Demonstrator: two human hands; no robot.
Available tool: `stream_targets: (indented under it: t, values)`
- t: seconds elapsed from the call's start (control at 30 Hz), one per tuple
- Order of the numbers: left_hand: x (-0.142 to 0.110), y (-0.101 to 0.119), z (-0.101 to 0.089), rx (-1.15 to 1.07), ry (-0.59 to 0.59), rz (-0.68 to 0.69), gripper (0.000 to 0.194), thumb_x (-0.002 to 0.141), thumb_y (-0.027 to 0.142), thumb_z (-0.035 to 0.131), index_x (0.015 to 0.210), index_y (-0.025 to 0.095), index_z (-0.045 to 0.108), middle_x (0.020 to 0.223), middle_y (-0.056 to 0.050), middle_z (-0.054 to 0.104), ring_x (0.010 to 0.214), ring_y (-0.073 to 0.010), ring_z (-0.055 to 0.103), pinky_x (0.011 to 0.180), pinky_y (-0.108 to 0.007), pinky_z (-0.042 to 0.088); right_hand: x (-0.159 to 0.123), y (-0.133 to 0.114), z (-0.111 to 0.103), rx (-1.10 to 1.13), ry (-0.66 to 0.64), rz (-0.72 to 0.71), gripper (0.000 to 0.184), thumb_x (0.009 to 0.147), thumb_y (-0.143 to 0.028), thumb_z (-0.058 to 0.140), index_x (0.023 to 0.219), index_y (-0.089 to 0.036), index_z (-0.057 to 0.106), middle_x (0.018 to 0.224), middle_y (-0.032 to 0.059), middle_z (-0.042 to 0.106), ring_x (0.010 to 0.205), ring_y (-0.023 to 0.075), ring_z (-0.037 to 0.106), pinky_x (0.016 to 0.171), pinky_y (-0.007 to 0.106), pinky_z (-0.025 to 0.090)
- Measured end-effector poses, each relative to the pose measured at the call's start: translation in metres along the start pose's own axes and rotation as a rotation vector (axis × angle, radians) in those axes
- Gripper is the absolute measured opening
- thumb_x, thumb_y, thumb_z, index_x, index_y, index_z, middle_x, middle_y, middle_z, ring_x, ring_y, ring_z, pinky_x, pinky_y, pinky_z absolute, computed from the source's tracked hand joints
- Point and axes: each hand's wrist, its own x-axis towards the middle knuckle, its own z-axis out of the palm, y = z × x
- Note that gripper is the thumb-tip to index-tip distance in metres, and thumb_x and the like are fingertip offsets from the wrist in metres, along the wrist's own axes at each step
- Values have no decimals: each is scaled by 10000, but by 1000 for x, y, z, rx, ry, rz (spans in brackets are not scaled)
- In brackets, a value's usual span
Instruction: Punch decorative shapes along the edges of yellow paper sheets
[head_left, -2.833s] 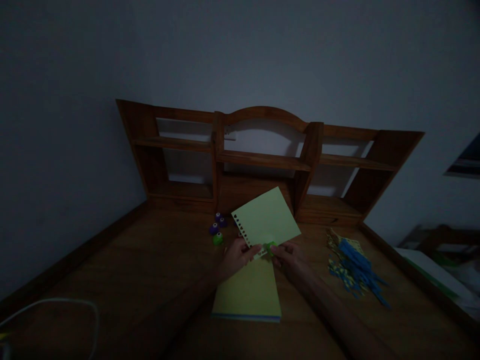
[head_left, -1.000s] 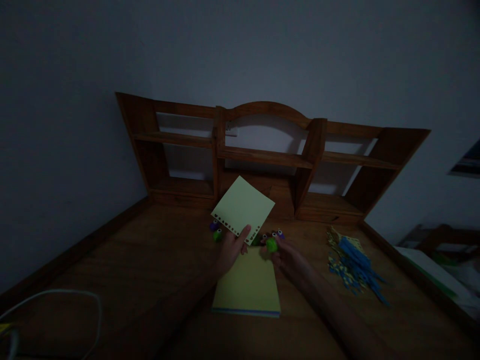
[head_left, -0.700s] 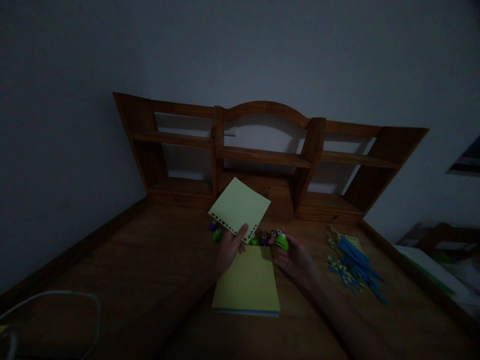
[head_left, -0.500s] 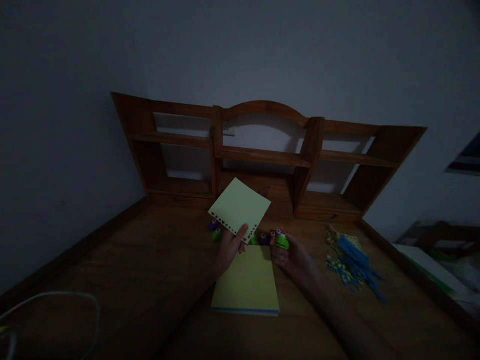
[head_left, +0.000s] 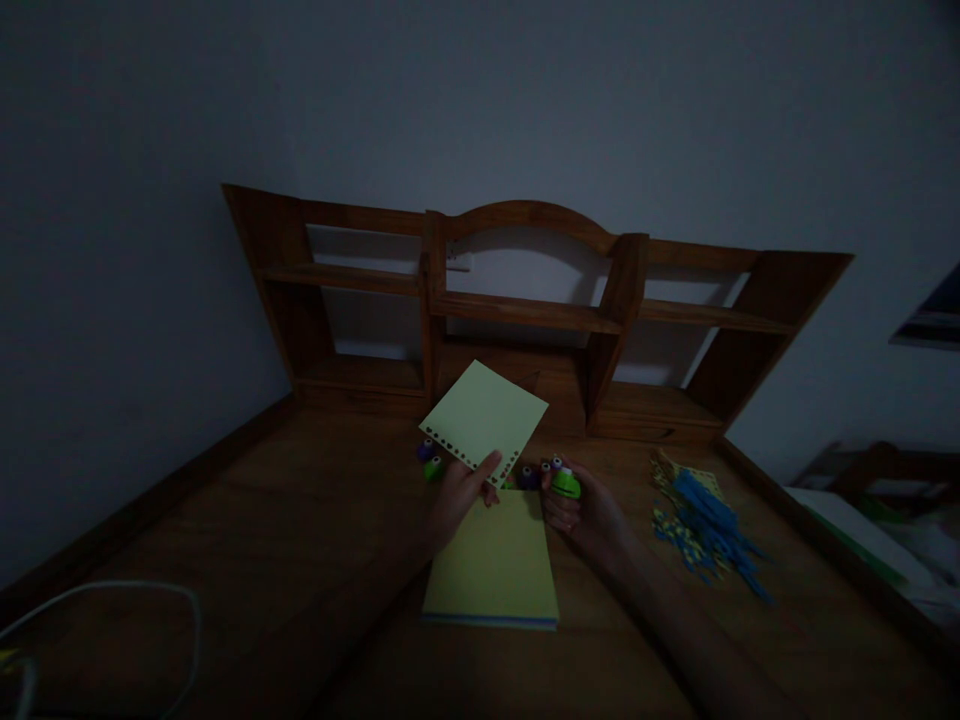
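Observation:
My left hand [head_left: 459, 497] pinches the lower corner of a pale green sheet of paper [head_left: 484, 415] and holds it up above the desk. Two edges of the sheet carry rows of small punched holes. My right hand [head_left: 583, 508] is closed around a small green craft punch [head_left: 565, 485], just right of the sheet. Below both hands lies a stack of yellow-green paper [head_left: 493, 560] with a blue sheet at the bottom.
Small purple and green punches [head_left: 430, 459] sit on the wooden desk [head_left: 300, 560] behind my hands. A heap of blue and yellow paper strips [head_left: 705, 525] lies at the right. A wooden shelf unit [head_left: 525, 310] stands against the wall. A white cable [head_left: 105, 600] loops at the left.
My right hand drew the green punch away from the sheet's edge and now holds it to the right. My left hand turned the sheet, so a second punched edge shows.

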Motion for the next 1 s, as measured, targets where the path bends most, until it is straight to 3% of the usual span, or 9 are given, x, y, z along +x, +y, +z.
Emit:
stream_targets:
  t: [0.13,0.4,0.73,1.0]
  values:
    - [-5,7,3,-110,-41,-1,365,743,428,682,939,131,602,776,-53,679,481,-96,532,528,-249,495,-1,-1,0,-19,22,2,386,916,-463,466,842,-113,612,486,-78,247,404,67,158,387,188,230]
    - [-7,2,2,-96,-118,-70,341,739,385,684,978,141,697,1016,-119,690,867,-214,644,724,-314,529,-2,-1,5,-36,11,-35,342,920,-421,467,827,-122,606,489,-77,253,405,70,152,391,197,234]
    - [-6,3,3,-106,-86,-83,330,729,349,688,985,142,716,1013,-120,691,822,-198,644,719,-295,509,-1,0,4,-37,-1,-44,354,923,-424,468,823,-112,603,483,-84,234,398,67,148,384,194,231]
    - [-8,5,2,-71,-49,-172,348,722,388,687,982,159,719,997,-105,692,793,-198,640,679,-282,504,-1,0,2,-50,17,-49,351,918,-425,468,831,-115,607,490,-85,232,396,64,136,385,191,246]
